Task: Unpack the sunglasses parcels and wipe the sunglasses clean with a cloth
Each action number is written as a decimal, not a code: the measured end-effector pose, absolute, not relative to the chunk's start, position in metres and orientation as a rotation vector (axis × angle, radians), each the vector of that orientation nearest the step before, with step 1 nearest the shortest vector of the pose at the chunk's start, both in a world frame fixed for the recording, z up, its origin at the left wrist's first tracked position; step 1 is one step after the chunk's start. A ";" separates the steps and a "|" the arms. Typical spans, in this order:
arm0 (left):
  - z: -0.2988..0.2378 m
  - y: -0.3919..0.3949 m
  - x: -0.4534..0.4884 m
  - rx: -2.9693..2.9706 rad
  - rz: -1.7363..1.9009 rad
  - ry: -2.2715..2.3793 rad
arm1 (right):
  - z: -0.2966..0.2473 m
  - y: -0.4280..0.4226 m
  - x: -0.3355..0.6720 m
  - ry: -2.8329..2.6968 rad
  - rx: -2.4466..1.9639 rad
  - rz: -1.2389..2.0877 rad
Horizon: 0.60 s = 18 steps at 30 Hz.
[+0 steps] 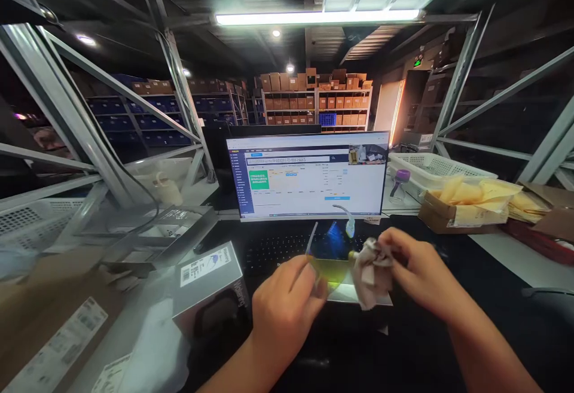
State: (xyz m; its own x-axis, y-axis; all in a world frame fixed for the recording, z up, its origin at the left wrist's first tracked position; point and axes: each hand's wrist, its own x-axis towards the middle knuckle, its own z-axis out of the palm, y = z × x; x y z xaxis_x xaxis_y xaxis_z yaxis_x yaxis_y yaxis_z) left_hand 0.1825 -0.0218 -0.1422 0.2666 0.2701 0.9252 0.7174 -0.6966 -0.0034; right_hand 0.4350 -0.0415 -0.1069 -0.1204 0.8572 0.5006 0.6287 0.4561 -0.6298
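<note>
Glasses (330, 270): held up over the middle of the bench (354, 357), in front of the keyboard (273, 246); the yellow-tinted lens faces the person, and the two side arms stick up and away.
Left hand (284, 303): thumb and fingers pinch the left end of the glasses.
Right hand (412, 267): thumb and fingers pinch a crumpled cloth (372, 276) at the right end of the glasses; whether they also grip the frame through it, I cannot tell.
Weight and stiffness: the glasses look light and fairly stiff; the side arms are thin and probably bend at their hinges; the cloth looks soft and limp.
Surface: the lens is likely smooth, slippery and easily scratched or smeared.
Where to hold: the frame ends, near the hinges, seem safest; pressing on mid-lens or twisting one side arm could do harm.
Box (210, 285): grey, left of the keyboard; its top bears a white sticker (208, 266) with a barcode and a small blue picture; pale lettering on top and side is too blurred to read surely.
Screen (309, 189): toward the bench's back edge; rows of small text, a green block; the characters are unreadable.
Carton (58, 345): at the left; its white barcode labels are illegible.
</note>
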 end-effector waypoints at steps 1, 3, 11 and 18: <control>-0.142 -0.023 0.183 -2.112 -1.435 -0.871 | -0.108 -0.038 0.439 -1.753 -1.268 0.347; -0.141 -0.025 0.183 -2.105 -1.465 -0.842 | -0.111 -0.032 0.440 -1.611 -1.238 0.403; -0.141 -0.027 0.181 -2.113 -1.487 -0.814 | -0.115 -0.037 0.406 -1.312 -0.899 0.955; -0.143 -0.026 0.182 -2.121 -1.472 -0.843 | -0.125 -0.056 0.368 -0.932 -0.659 1.068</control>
